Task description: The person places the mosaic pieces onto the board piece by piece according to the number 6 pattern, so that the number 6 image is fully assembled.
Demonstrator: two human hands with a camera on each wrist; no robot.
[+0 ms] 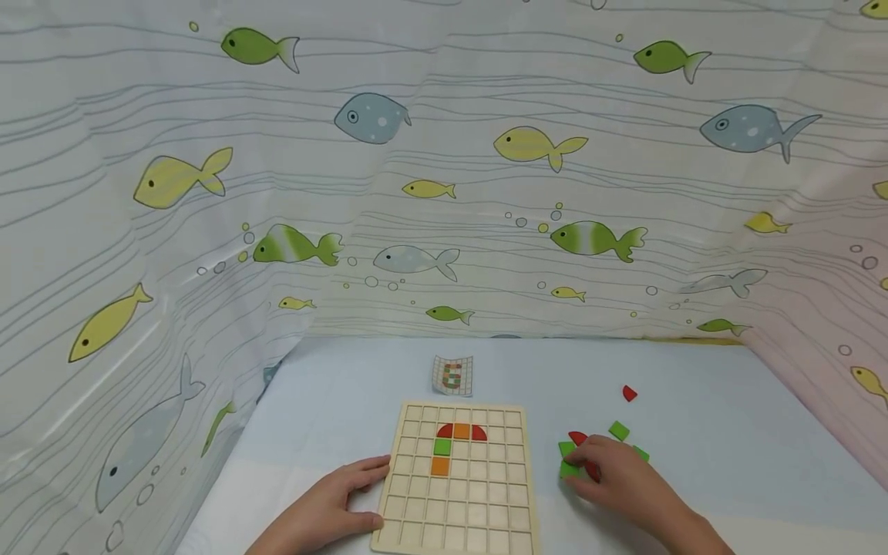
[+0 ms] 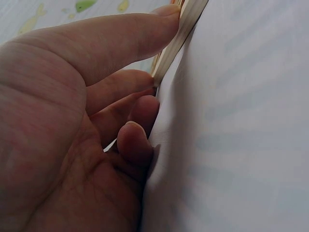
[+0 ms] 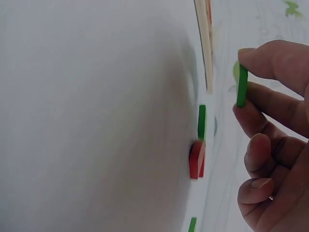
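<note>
A pale wooden grid board (image 1: 479, 493) lies in front of me. Set in its upper part are two red quarter-round tiles (image 1: 479, 433), two orange square tiles (image 1: 440, 466) and a green square tile (image 1: 442, 446). My left hand (image 1: 333, 497) rests at the board's left edge, thumb and fingertips touching its side. To the right of the board, my right hand (image 1: 624, 478) pinches a green square tile (image 3: 242, 86) between thumb and fingers, raised off the table in the right wrist view. Beneath that hand lie another green tile (image 3: 202, 122) and red pieces (image 3: 195, 159), partly hidden.
A small pattern card (image 1: 452, 375) with a coloured grid picture lies beyond the board. Further right are a loose red quarter-round piece (image 1: 629, 393) and a green tile (image 1: 619, 430). A fish-print curtain (image 1: 486, 270) surrounds the pale table (image 1: 347, 385).
</note>
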